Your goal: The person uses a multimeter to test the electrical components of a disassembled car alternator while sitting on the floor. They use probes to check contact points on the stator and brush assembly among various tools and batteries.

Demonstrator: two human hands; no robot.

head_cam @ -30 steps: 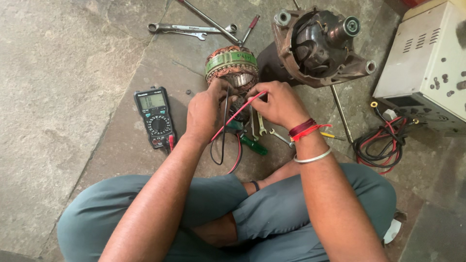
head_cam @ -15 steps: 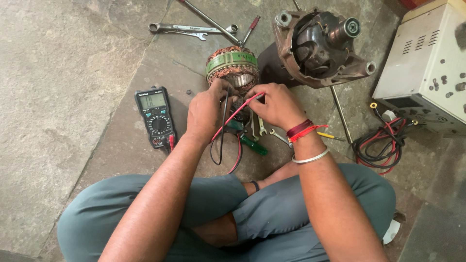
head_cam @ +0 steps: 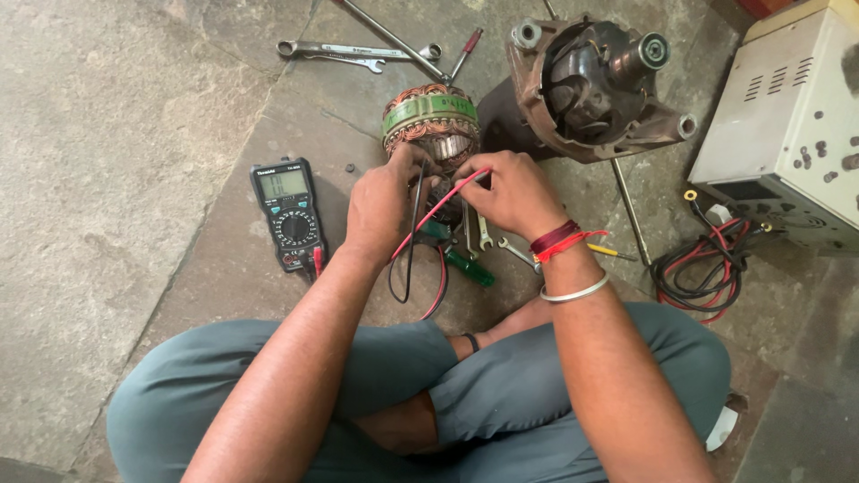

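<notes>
A person sits cross-legged on a stone floor (head_cam: pixel 116 134), both hands meeting at the lower edge of a wound stator (head_cam: pixel 431 127), a ring of copper coils with a green band, which stands on the floor just above centre. The left hand (head_cam: pixel 383 204) is clenched around a black test lead (head_cam: pixel 413 224), pressing its tip against the stator's near side. The right hand (head_cam: pixel 508 192) pinches a red test probe (head_cam: pixel 440 207) between thumb and fingers; the probe slants from the hand toward seven o'clock, crossing in front of the left hand's knuckles. Red and black leads loop down between the wrists.

At nine o'clock from the hands lies a black digital multimeter (head_cam: pixel 288 215), its display lit, with the leads plugged in at its lower end. A green-handled screwdriver (head_cam: pixel 467 266) lies just below the hands, beside small spanners (head_cam: pixel 501 246). At one o'clock from the stator stands a rusty motor housing (head_cam: pixel 598 82) with its shaft facing up. Long spanners (head_cam: pixel 349 52) lie at eleven o'clock, near the top edge. At three o'clock sits a cream metal box (head_cam: pixel 792 134) with vent slots, and a coil of red and black cables (head_cam: pixel 702 264) lies in front of it.
</notes>
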